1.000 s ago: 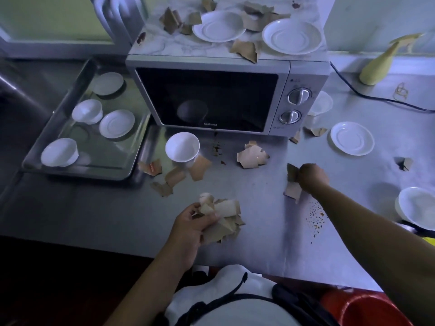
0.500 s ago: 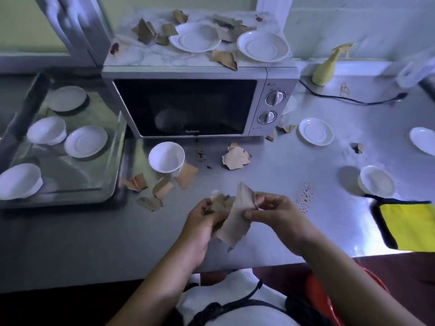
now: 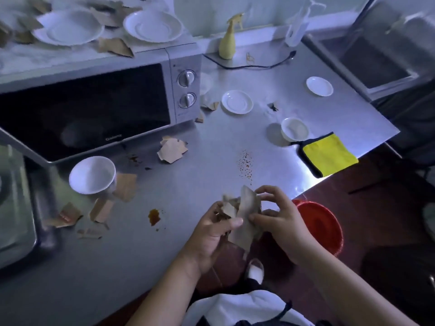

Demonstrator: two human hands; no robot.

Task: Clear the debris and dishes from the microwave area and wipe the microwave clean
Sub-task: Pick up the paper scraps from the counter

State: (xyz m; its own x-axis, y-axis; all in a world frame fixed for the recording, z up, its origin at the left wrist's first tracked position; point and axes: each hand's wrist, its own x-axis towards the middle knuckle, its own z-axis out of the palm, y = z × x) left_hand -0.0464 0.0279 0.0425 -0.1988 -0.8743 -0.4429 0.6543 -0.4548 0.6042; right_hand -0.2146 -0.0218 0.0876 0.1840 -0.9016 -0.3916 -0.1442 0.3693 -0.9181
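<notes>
My left hand and my right hand together hold a bunch of brown cardboard scraps at the counter's front edge, fingers curled round the pieces. The silver microwave stands at the left with its door closed. Two white plates and more brown scraps lie on its top. Loose scraps lie on the counter in front of it, beside a white bowl.
A red bin stands on the floor under my right hand. On the steel counter lie saucers, a small bowl, a yellow cloth, a yellow spray bottle, a cable, brown stains and red crumbs. A metal tray is at the left.
My right hand lifted a scrap from the counter and brought it to the bunch in my left hand. Both hands then moved right toward the counter's edge above the red bin; the view turned right.
</notes>
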